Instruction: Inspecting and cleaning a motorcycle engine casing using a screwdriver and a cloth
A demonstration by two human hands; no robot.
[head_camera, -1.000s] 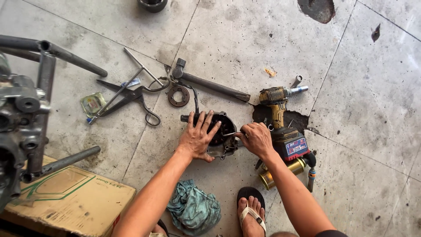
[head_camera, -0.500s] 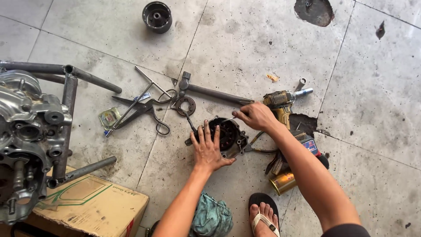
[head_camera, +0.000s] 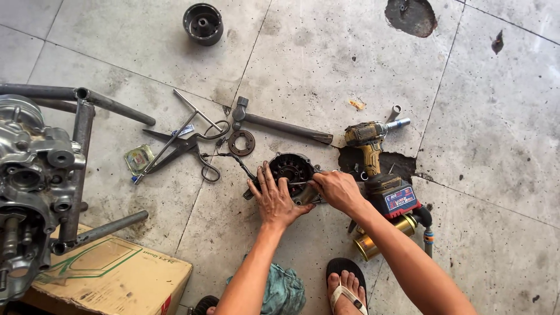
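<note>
A black round engine cover (head_camera: 293, 167) with a wire lead lies on the tiled floor in front of me. My left hand (head_camera: 275, 199) rests flat on its near left side, fingers spread, holding it down. My right hand (head_camera: 336, 190) is at the cover's right edge, fingers closed on a thin metal tool (head_camera: 298, 183) whose tip points left into the cover. A cordless impact driver (head_camera: 376, 160) lies just right of my right hand.
A hammer (head_camera: 280, 124), a flat ring (head_camera: 241, 142), snips (head_camera: 188, 148) and a T-handle wrench (head_camera: 175, 129) lie beyond the cover. A black drum (head_camera: 203, 23) sits far back. An engine on a pipe stand (head_camera: 32, 186) and a cardboard box (head_camera: 111, 274) stand at left. A brass can (head_camera: 372, 244), cloth (head_camera: 284, 291) and my sandalled foot (head_camera: 347, 286) are near.
My right hand has come back from beside the impact driver to the cover's right edge with the thin tool. My left hand has stayed on the cover.
</note>
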